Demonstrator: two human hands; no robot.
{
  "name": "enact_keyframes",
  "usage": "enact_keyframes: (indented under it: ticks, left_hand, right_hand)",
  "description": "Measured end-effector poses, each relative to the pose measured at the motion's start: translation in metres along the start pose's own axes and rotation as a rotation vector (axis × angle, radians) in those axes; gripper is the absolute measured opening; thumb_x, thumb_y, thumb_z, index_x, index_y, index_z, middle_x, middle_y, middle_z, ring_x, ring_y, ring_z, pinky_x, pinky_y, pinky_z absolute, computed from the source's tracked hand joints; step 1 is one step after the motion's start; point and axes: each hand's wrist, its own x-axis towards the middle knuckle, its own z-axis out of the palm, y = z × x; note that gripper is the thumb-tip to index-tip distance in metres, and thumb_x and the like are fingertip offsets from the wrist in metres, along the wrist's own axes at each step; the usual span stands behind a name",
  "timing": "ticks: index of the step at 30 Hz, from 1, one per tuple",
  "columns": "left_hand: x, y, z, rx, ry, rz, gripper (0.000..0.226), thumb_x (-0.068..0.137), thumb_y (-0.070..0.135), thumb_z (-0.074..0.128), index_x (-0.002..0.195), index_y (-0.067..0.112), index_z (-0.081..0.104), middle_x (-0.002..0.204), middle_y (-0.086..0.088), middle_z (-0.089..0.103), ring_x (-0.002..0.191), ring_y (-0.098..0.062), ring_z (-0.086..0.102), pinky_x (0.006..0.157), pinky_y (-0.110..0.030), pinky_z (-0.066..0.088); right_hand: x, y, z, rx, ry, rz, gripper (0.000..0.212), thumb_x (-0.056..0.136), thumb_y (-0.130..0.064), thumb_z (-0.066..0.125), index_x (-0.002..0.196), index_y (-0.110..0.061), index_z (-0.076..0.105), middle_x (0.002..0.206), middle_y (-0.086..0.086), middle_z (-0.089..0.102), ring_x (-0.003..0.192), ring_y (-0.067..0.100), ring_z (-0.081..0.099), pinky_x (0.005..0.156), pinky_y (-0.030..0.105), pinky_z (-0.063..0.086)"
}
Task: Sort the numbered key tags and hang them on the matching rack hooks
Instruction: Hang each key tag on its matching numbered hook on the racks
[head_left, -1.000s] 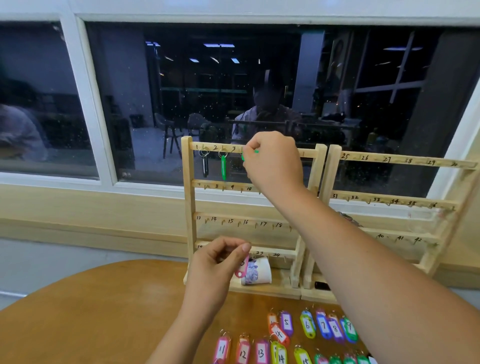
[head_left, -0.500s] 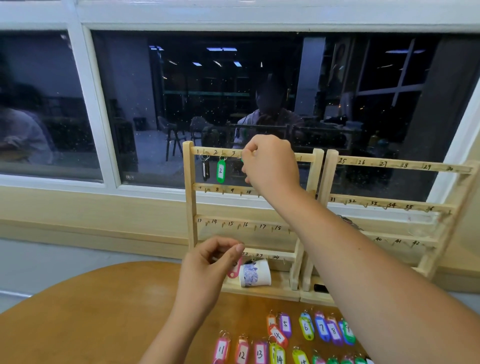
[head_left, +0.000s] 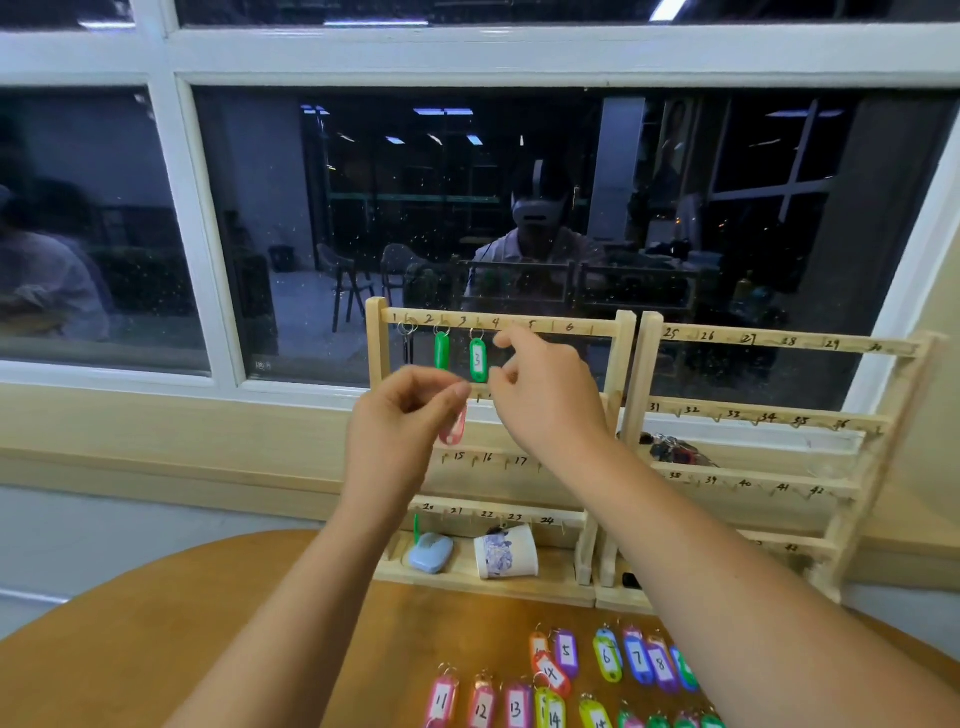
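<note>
1. Left hand (head_left: 400, 415) was raised in front of the left rack (head_left: 378, 358). Its thumb and forefinger were pinched together on the ring of a pink tag (head_left: 453, 427), which hung below the fingertips, over the rack's second and third bars.
2. The right hand (head_left: 545, 400) was just beside it, to its right and in front of the same rack. Its fingers were loosely curled, with forefinger and thumb apart and nothing between them. The forefinger tip lay just under the number 4 on the top bar.
3. On that top bar a dark key ring (head_left: 407, 340) hung at hook 1, a plain green tag (head_left: 441, 351) at hook 2, and a green tag marked 3 (head_left: 478, 359) at hook 3.
4. The right rack (head_left: 647, 374), numbered from 25 upward, stood against the left one. A bunch of keys (head_left: 675, 449) lay behind its bars.
5. On the left rack's base shelf a paper cup (head_left: 506, 553) lay on its side next to a small blue object (head_left: 430, 552).
6. Loose tags lay on the desk (head_left: 156, 649) near the racks. They included pink ones marked 11 (head_left: 441, 701), 12 (head_left: 481, 707) and 13 (head_left: 516, 707), and a purple 5 (head_left: 566, 650), a yellow 6 (head_left: 607, 659) and a blue 7 (head_left: 638, 659).
7. A dark window (head_left: 311, 208) stood behind the racks.
</note>
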Motion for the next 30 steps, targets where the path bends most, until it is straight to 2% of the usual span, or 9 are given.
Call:
enact_keyframes:
  ticks: [4,7,10,13,16,18,21,25,30]
  left_hand:
    - [0.028,0.020,0.010,0.069,0.056,0.077,0.007,0.099,0.025,0.077,0.096,0.018,0.077,0.070,-0.007,0.074,0.062,-0.012,0.065,0.069,-0.026,0.057]
    - [0.045,0.027,0.017,0.136,0.092,0.105,0.009,0.099,0.031,0.075,0.095,0.024,0.078,0.072,0.000,0.075,0.065,-0.005,0.068,0.069,-0.024,0.055]
    - [0.056,0.031,0.025,0.154,0.100,0.110,0.011,0.099,0.032,0.074,0.092,0.025,0.077,0.069,0.002,0.075,0.062,-0.002,0.067,0.071,-0.026,0.053]
    - [0.064,0.028,0.029,0.190,0.091,0.090,0.013,0.097,0.042,0.074,0.090,0.031,0.076,0.071,0.006,0.076,0.068,-0.005,0.072,0.098,-0.045,0.059]
    - [0.067,0.028,0.031,0.256,0.091,0.081,0.016,0.097,0.046,0.072,0.087,0.034,0.076,0.070,0.011,0.076,0.067,-0.004,0.073,0.106,-0.056,0.055]
    - [0.066,0.030,0.032,0.315,0.113,0.098,0.016,0.098,0.045,0.071,0.086,0.035,0.075,0.069,0.017,0.075,0.067,-0.004,0.072,0.098,-0.053,0.060]
    - [0.065,0.032,0.033,0.350,0.138,0.101,0.017,0.100,0.041,0.072,0.087,0.032,0.076,0.068,0.020,0.074,0.066,-0.012,0.072,0.076,-0.046,0.065]
    - [0.068,0.029,0.032,0.422,0.189,0.120,0.020,0.098,0.050,0.073,0.088,0.033,0.075,0.068,0.012,0.073,0.066,-0.006,0.071,0.074,-0.042,0.065]
    - [0.054,0.020,0.025,0.437,0.195,0.150,0.017,0.099,0.048,0.072,0.095,0.032,0.072,0.074,0.007,0.074,0.061,-0.012,0.072,0.064,-0.037,0.062]
  right_hand:
    - [-0.026,0.013,0.002,0.038,-0.008,0.024,0.028,0.104,-0.027,0.062,0.132,-0.029,0.061,0.099,-0.010,0.074,0.084,0.013,0.066,0.061,0.026,0.046]
    - [-0.051,0.025,0.008,0.092,-0.036,0.056,0.025,0.104,-0.025,0.062,0.127,-0.031,0.066,0.093,-0.016,0.068,0.082,0.007,0.065,0.073,0.035,0.059]
    - [-0.073,0.040,0.017,0.124,-0.054,0.098,0.022,0.103,-0.025,0.063,0.123,-0.031,0.069,0.089,-0.019,0.065,0.082,0.002,0.063,0.077,0.036,0.060]
    - [-0.089,0.053,0.023,0.162,-0.052,0.143,0.019,0.102,-0.027,0.065,0.119,-0.033,0.071,0.093,-0.020,0.068,0.084,0.000,0.064,0.077,0.030,0.061]
    - [-0.103,0.062,0.026,0.192,-0.064,0.183,0.018,0.101,-0.025,0.067,0.115,-0.035,0.072,0.095,-0.021,0.069,0.084,-0.002,0.064,0.075,0.025,0.058]
    - [-0.112,0.067,0.026,0.206,-0.082,0.216,0.016,0.100,-0.023,0.069,0.109,-0.035,0.072,0.095,-0.021,0.069,0.082,-0.003,0.064,0.071,0.018,0.053]
    - [-0.127,0.071,0.024,0.210,-0.101,0.238,0.014,0.101,-0.025,0.069,0.106,-0.037,0.072,0.093,-0.023,0.069,0.082,-0.006,0.063,0.065,0.012,0.048]
    - [-0.144,0.076,0.026,0.242,-0.130,0.283,0.015,0.100,-0.022,0.071,0.102,-0.037,0.073,0.087,-0.023,0.068,0.088,-0.011,0.060,0.067,0.010,0.048]
    - [-0.156,0.088,0.024,0.272,-0.135,0.346,0.014,0.099,-0.022,0.072,0.096,-0.035,0.075,0.085,-0.020,0.070,0.090,-0.012,0.060,0.070,0.012,0.049]
